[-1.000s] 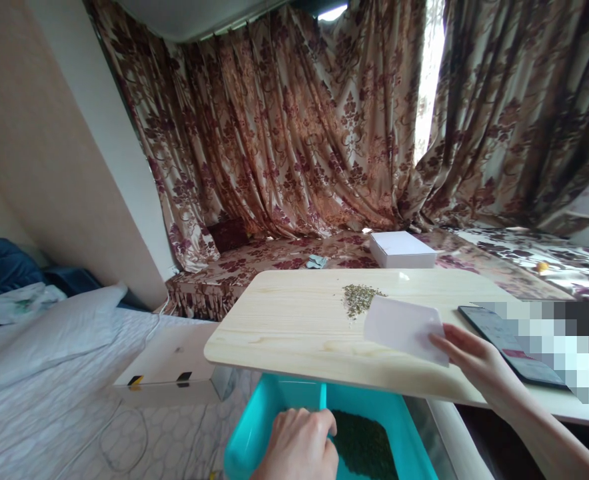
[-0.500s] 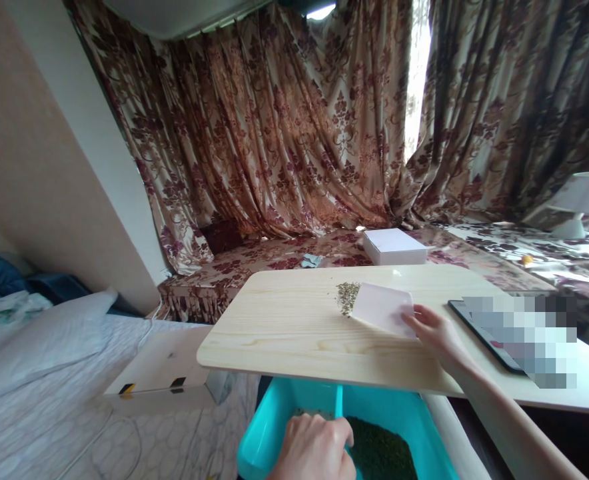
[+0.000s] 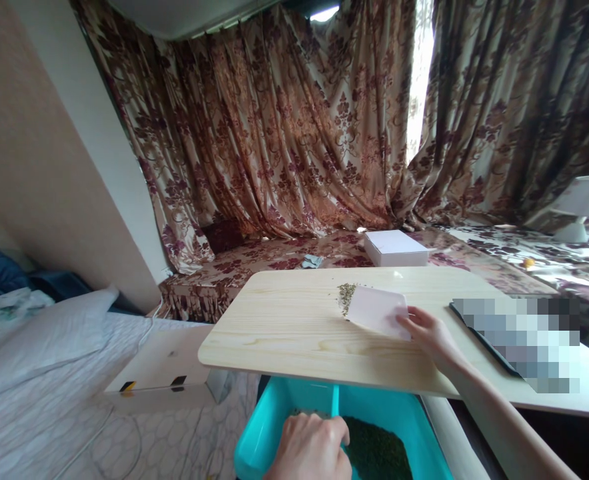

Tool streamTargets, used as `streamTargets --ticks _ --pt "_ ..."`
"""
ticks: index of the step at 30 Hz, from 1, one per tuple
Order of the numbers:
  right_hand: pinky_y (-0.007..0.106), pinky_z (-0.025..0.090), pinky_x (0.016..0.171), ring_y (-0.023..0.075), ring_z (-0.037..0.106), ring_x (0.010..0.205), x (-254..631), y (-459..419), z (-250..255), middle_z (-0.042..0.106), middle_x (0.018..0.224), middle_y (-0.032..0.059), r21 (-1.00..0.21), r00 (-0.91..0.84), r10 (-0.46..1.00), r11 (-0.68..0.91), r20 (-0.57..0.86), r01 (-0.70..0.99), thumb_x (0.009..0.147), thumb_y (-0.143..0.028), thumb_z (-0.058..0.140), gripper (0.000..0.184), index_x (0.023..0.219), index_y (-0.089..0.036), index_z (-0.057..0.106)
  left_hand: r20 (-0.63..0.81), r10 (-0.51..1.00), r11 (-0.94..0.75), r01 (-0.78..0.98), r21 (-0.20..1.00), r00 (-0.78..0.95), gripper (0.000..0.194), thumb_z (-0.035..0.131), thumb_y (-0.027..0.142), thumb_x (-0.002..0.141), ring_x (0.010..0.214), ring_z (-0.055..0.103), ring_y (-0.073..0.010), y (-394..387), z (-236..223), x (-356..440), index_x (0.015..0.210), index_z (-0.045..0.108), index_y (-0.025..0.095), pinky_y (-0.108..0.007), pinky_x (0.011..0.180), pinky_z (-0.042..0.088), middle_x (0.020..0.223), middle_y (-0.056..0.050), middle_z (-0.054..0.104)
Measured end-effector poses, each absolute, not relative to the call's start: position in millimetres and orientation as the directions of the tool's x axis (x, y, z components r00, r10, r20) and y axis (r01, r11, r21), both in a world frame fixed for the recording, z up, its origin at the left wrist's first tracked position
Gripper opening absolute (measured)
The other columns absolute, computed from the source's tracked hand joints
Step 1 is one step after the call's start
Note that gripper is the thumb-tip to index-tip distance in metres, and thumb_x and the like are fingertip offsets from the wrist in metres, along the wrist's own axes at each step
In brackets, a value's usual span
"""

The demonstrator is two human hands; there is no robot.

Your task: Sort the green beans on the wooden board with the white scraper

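My right hand (image 3: 422, 328) pinches the right end of a thin, translucent white plastic scraper (image 3: 378, 311), tilted over the pale wooden tabletop (image 3: 274, 320). The scraper's left edge meets a small heap of dried green-brown flakes (image 3: 346, 293) and covers part of it. Below the table's front edge, my left hand (image 3: 314, 445) is closed over the divider (image 3: 335, 400) of a turquoise plastic bin (image 3: 252, 433); its fingertips are hidden. Dark green crumbled material (image 3: 377, 447) fills part of the bin's right compartment, and some lighter bits show in the left one.
A tablet-like device (image 3: 514, 340) with a blurred screen lies on the table's right side. Behind the table sits a white box (image 3: 397, 247) on a patterned cover. A cream case (image 3: 164, 363) rests on the bed at left. A lamp (image 3: 587, 197) stands far right.
My right hand has moved the scraper slightly left, further over the heap of flakes. My left hand stays at the bin. The view has shifted a little.
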State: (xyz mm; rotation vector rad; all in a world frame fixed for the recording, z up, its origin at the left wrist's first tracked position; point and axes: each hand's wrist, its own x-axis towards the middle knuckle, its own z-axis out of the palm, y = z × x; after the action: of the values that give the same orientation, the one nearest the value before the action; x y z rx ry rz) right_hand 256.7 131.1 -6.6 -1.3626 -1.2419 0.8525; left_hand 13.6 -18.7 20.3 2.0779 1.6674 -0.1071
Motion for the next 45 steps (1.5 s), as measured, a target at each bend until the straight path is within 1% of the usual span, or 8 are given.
streamTargets --ticks 4,9,14,18,23,29,40,45 --pt "0.031 0.052 0.055 0.0273 0.071 0.077 256 128 -6 0.077 0.083 0.0098 -0.971 0.204 0.969 0.091 0.137 0.221 0.061 -0.043 0.067 0.032 0.082 -0.020 0.067 -0.322 0.911 -0.147 0.932 0.330 0.258 0.042 0.038 0.019 0.079 0.103 0.057 -0.0272 -22 19 12 0.111 0.065 0.028 -0.041 0.092 0.040 0.105 -0.007 0.068" --pt "0.032 0.054 0.063 0.0276 0.071 0.082 258 124 -6 0.077 0.087 0.0099 -0.968 0.200 0.966 0.115 0.162 0.225 0.063 -0.043 0.067 0.029 0.081 -0.021 0.067 -0.296 0.921 -0.143 0.925 0.352 0.255 0.041 0.037 0.020 0.081 0.103 0.057 -0.0268 -23 18 12 0.110 0.065 0.027 -0.040 0.092 0.039 0.105 -0.007 0.067" --pt "0.032 0.054 0.060 0.0280 0.072 0.080 259 125 -7 0.077 0.083 0.0092 -0.967 0.219 0.963 0.104 0.156 0.232 0.063 -0.042 0.066 0.027 0.080 -0.020 0.066 -0.303 0.919 -0.134 0.923 0.360 0.251 0.040 0.037 0.021 0.082 0.104 0.056 -0.0264 -24 19 11 0.111 0.065 0.026 -0.040 0.093 0.039 0.106 -0.007 0.067" --pt "0.033 0.054 0.060 0.0273 0.072 0.077 255 129 -7 0.078 0.085 0.0092 -0.978 0.221 0.965 0.099 0.139 0.183 0.062 -0.039 0.067 0.026 0.080 -0.020 0.066 -0.254 0.937 -0.131 0.916 0.380 0.240 0.040 0.036 0.021 0.083 0.106 0.055 -0.0253 -26 17 9 0.110 0.064 0.026 -0.039 0.095 0.038 0.107 -0.006 0.066" --pt "0.033 0.054 0.063 0.0256 0.072 0.078 252 127 -5 0.078 0.086 0.0080 -0.977 0.176 0.974 0.112 0.144 0.180 0.064 -0.036 0.067 0.023 0.080 -0.020 0.067 -0.236 0.943 -0.129 0.911 0.391 0.235 0.039 0.035 0.021 0.084 0.106 0.055 -0.0247 -28 14 7 0.109 0.064 0.027 -0.038 0.095 0.038 0.107 -0.005 0.066" --pt "0.031 0.054 0.058 0.0255 0.072 0.080 259 124 -7 0.077 0.090 0.0080 -0.974 0.178 0.971 0.124 0.158 0.192 0.065 -0.042 0.067 0.028 0.083 -0.021 0.068 -0.252 0.938 -0.129 0.915 0.382 0.237 0.039 0.035 0.023 0.083 0.105 0.057 -0.0250 -28 19 5 0.109 0.064 0.026 -0.038 0.095 0.038 0.107 -0.006 0.067" --pt "0.031 0.054 0.062 0.0251 0.071 0.079 263 122 -13 0.076 0.089 0.0092 -0.970 0.204 0.969 0.090 0.138 0.226 0.064 -0.044 0.068 0.033 0.085 -0.019 0.068 -0.254 0.940 -0.117 0.916 0.384 0.227 0.040 0.035 0.024 0.083 0.105 0.058 -0.0256 -27 24 6 0.110 0.065 0.025 -0.038 0.095 0.039 0.106 -0.006 0.068" --pt "0.030 0.053 0.061 0.0246 0.070 0.081 255 128 -8 0.076 0.089 0.0087 -0.962 0.217 0.961 0.115 0.171 0.249 0.063 -0.043 0.067 0.030 0.083 -0.020 0.067 -0.254 0.942 -0.105 0.915 0.390 0.217 0.040 0.035 0.024 0.083 0.105 0.058 -0.0252 -27 24 5 0.109 0.065 0.026 -0.038 0.095 0.039 0.107 -0.006 0.069"
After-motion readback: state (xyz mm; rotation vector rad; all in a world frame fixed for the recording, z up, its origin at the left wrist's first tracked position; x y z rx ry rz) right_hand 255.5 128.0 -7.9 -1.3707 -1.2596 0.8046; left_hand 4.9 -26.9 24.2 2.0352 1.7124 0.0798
